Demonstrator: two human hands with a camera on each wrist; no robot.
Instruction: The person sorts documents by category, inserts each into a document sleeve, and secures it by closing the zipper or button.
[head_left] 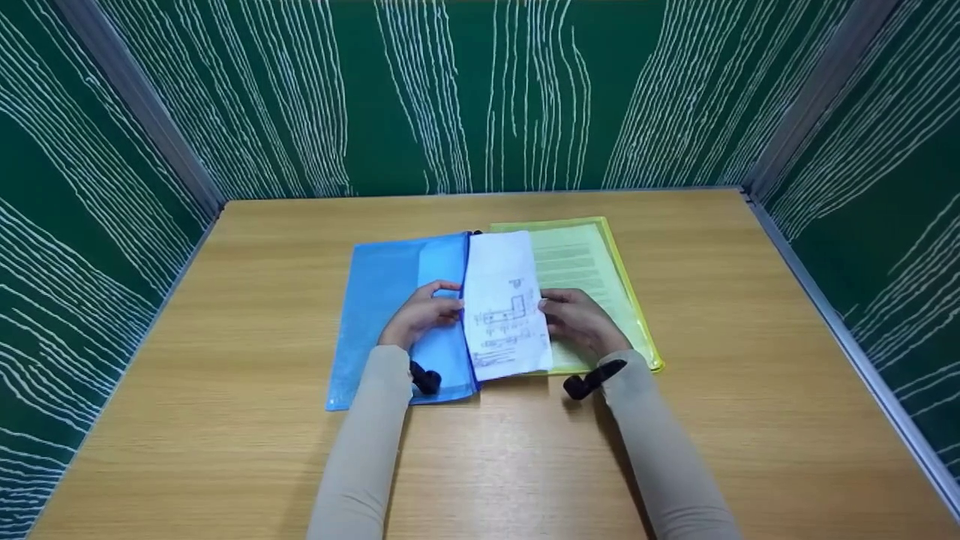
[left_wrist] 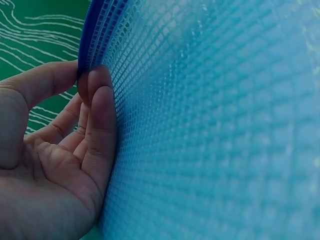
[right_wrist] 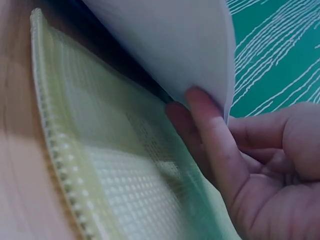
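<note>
A blue mesh zip pouch [head_left: 382,300] lies left of centre, its open side facing right. My left hand [head_left: 424,313] pinches the pouch's zipped edge between thumb and fingers, as the left wrist view shows close up. White paper [head_left: 502,262] with a printed drawing and lines of text sticks out of the pouch's opening, its left part hidden inside. My right hand [head_left: 581,319] pinches the paper's right edge, thumb on top and fingers beneath. Under that hand lies a yellow mesh pouch [right_wrist: 125,185] with a printed sheet inside, partly covered by the white paper.
Both pouches lie on a wooden table [head_left: 225,337]. Green panels [head_left: 525,97] with white wavy lines stand along its back and both sides, joined by grey posts. Black straps [head_left: 592,380] show at both wrists.
</note>
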